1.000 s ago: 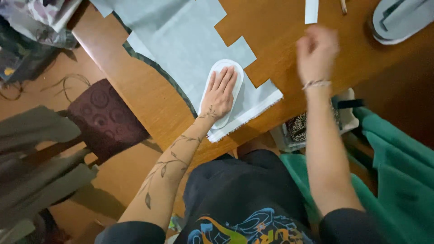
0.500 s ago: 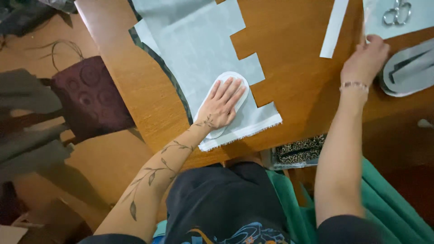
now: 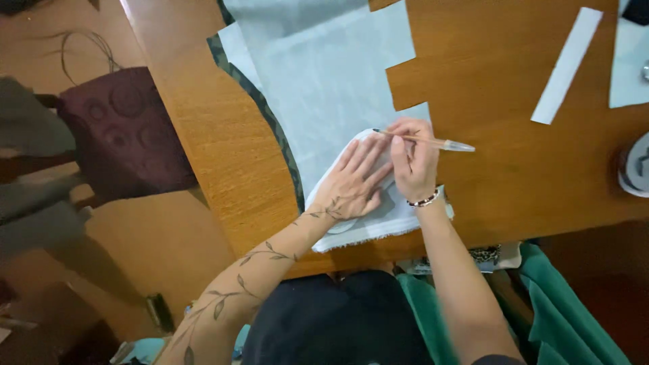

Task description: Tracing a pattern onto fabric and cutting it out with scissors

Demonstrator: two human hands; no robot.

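Pressing left hand point(image 3: 355, 182) flat, fingers spread, on white template point(image 3: 368, 203) | right hand point(image 3: 412, 159) pinching pen point(image 3: 433, 142), tip at template's 12 o'clock | template on pale fabric point(image 3: 324, 81), desk point(image 3: 500, 182) centre

Packages: none are seen on the bench point(image 3: 514, 176) or beside it.
Labels: none are seen; the white strip point(image 3: 566, 65) lying on the bench at upper right is plain and unmarked.
Signs: none are seen.
Screens: none can be made out; a small dark corner point(image 3: 637, 10) at the top right edge is cut off by the frame and cannot be told.
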